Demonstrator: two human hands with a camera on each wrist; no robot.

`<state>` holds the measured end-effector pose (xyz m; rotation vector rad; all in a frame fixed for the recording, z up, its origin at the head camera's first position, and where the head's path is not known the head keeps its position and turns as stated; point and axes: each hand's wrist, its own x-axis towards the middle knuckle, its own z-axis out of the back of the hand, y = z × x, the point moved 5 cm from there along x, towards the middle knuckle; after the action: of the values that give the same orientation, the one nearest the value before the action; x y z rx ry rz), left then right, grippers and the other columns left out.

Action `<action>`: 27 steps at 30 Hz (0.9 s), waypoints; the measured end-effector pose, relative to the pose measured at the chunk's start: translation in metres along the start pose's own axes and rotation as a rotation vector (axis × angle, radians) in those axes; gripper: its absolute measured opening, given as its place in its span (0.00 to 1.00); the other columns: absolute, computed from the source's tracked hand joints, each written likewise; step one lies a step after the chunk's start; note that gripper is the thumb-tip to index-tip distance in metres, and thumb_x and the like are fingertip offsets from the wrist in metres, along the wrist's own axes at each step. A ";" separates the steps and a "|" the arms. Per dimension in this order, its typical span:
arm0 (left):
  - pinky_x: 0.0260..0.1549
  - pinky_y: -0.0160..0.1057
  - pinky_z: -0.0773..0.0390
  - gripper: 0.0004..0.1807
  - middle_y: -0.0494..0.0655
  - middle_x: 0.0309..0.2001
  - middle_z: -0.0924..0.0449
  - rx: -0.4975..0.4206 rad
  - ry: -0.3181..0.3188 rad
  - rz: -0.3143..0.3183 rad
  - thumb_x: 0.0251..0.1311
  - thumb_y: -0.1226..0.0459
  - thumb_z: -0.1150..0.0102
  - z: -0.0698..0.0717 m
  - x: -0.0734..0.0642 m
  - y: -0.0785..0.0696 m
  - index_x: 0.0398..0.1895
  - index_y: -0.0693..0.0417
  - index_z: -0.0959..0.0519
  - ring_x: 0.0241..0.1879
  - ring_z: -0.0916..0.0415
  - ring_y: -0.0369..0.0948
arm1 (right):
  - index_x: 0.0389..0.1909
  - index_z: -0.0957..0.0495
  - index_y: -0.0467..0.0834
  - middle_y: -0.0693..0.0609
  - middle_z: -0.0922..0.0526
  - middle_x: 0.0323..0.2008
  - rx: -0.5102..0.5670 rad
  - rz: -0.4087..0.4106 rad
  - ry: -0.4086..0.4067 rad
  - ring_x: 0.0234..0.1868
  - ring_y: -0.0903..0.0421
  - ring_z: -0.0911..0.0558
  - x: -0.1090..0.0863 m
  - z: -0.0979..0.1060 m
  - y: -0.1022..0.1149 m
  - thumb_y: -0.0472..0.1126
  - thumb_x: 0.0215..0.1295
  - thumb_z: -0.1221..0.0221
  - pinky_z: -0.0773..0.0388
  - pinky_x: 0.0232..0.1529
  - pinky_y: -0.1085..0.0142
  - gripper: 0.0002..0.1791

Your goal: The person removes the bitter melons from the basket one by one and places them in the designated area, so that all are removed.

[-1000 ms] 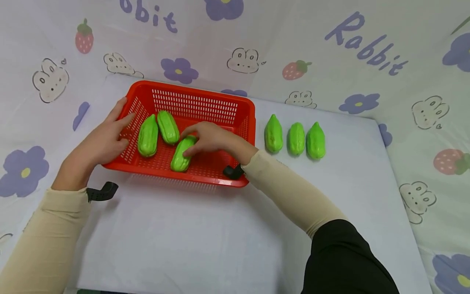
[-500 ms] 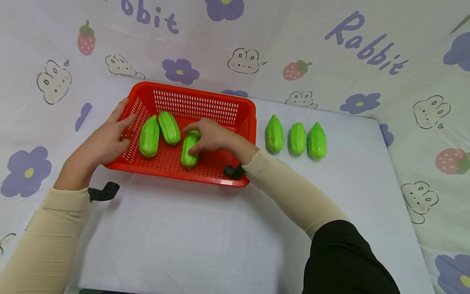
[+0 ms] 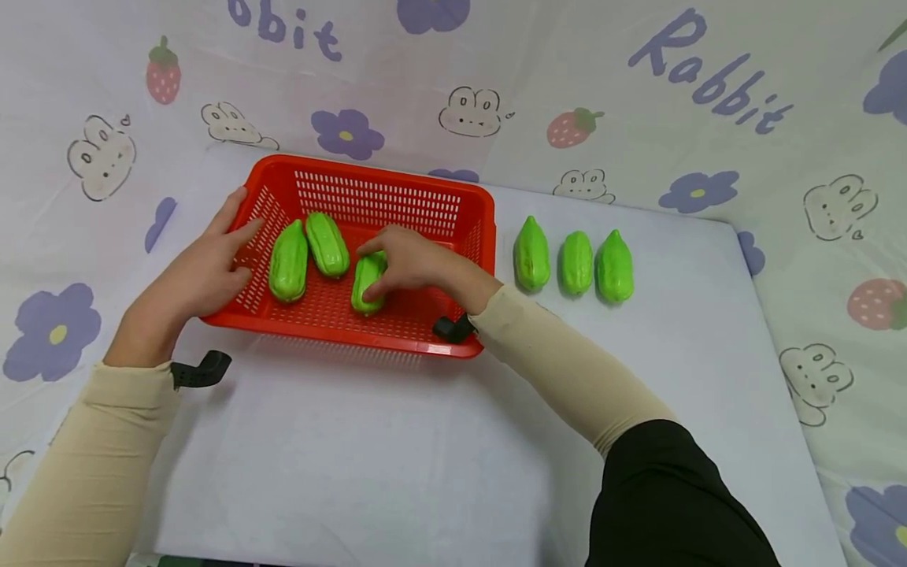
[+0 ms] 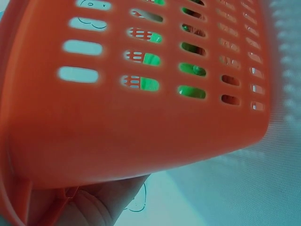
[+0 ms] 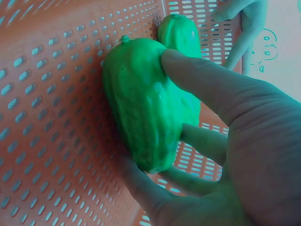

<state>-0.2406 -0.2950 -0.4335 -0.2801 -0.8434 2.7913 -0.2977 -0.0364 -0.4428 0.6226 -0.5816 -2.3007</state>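
In the head view my right hand (image 3: 407,260) reaches into the red basket (image 3: 397,340) and holds a glossy green ridged fruit (image 3: 364,282). The right wrist view shows that green ridged fruit (image 5: 138,101) between thumb and fingers, its nubbed end up. Two similar green fruits, one larger (image 3: 288,264) and one shorter (image 3: 327,246), lie in the basket's left part. Over the left rim lies my left hand (image 3: 201,272), its fingers extended and spread. From the left wrist, the slotted basket wall (image 4: 141,127) covers most of that hand.
Right of the basket, three more green fruits stand in a row: left (image 3: 531,256), middle (image 3: 576,264) and right (image 3: 614,268). The white-covered table (image 3: 368,449) stretches toward the front. A patterned cloth backdrop (image 3: 510,47) rises behind it.
The right hand has shifted the held fruit a little right and away from the basket's front side, mostly in the first half second. The left hand stays on the rim.
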 end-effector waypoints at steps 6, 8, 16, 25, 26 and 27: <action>0.69 0.72 0.34 0.41 0.46 0.88 0.82 0.001 -0.002 -0.008 0.66 0.76 0.50 0.001 0.000 0.000 0.84 0.70 0.45 0.84 0.60 0.65 | 0.77 0.25 0.41 0.46 0.22 0.66 0.000 -0.007 0.042 0.62 0.53 0.28 0.000 -0.002 0.002 0.48 0.60 0.19 0.27 0.61 0.66 0.45; 0.69 0.72 0.34 0.41 0.46 0.88 0.82 0.000 -0.002 -0.008 0.66 0.76 0.50 0.001 0.000 0.000 0.84 0.70 0.45 0.84 0.59 0.65 | 0.78 0.27 0.41 0.45 0.24 0.68 -0.004 -0.015 0.060 0.64 0.53 0.29 0.000 -0.004 0.002 0.49 0.59 0.19 0.26 0.62 0.66 0.48; 0.68 0.72 0.32 0.41 0.47 0.88 0.81 -0.002 -0.005 -0.020 0.65 0.76 0.50 0.000 0.000 0.000 0.84 0.70 0.45 0.83 0.55 0.67 | 0.81 0.31 0.40 0.41 0.31 0.75 -0.041 -0.012 0.076 0.72 0.50 0.32 -0.002 -0.005 0.004 0.50 0.58 0.19 0.29 0.69 0.63 0.52; 0.69 0.72 0.33 0.41 0.48 0.88 0.82 0.000 0.012 -0.019 0.65 0.76 0.50 0.000 -0.002 -0.001 0.84 0.70 0.45 0.83 0.56 0.67 | 0.79 0.28 0.39 0.43 0.27 0.70 -0.062 0.008 0.051 0.69 0.50 0.31 -0.002 -0.002 0.008 0.51 0.58 0.20 0.28 0.66 0.64 0.50; 0.69 0.72 0.33 0.41 0.48 0.88 0.82 0.001 0.010 -0.019 0.65 0.76 0.50 0.000 -0.002 -0.001 0.84 0.70 0.45 0.83 0.56 0.67 | 0.79 0.28 0.39 0.43 0.26 0.69 -0.066 0.012 0.046 0.68 0.50 0.31 -0.003 -0.001 0.009 0.51 0.58 0.20 0.28 0.66 0.64 0.49; 0.68 0.72 0.33 0.41 0.47 0.88 0.82 0.002 0.008 -0.020 0.65 0.76 0.49 0.001 -0.002 -0.001 0.84 0.70 0.45 0.83 0.56 0.67 | 0.78 0.28 0.39 0.44 0.25 0.69 -0.071 0.016 0.039 0.69 0.50 0.31 -0.003 0.001 0.010 0.51 0.59 0.20 0.28 0.66 0.64 0.49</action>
<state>-0.2392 -0.2946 -0.4318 -0.2802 -0.8365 2.7710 -0.2917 -0.0409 -0.4362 0.6252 -0.4820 -2.2790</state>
